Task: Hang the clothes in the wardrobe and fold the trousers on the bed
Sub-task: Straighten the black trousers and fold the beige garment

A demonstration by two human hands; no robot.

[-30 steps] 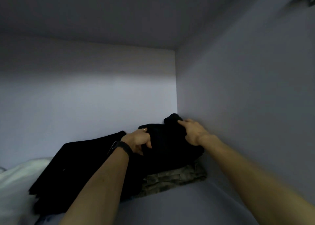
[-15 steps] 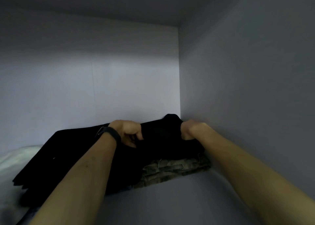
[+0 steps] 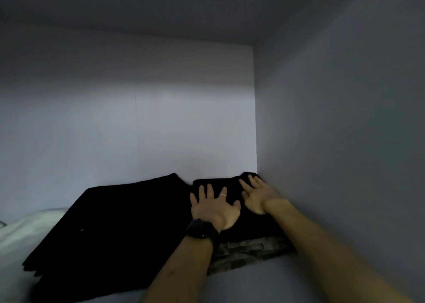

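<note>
The folded black trousers [image 3: 230, 187] are pressed flat by the left hand [image 3: 215, 207] and right hand [image 3: 257, 197], fingers spread, atop camouflage trousers [image 3: 248, 251].

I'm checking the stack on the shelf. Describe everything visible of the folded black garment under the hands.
The folded black garment is dark, matte cloth, too dim for seams to show. It lies flat atop a folded camouflage-patterned garment whose front edge shows beneath, in the compartment's back right corner, its far end bunched against the right side wall. The left hand and right hand press on it with straight, spread fingers. A larger black garment lies at its left; contact is unclear.
</note>
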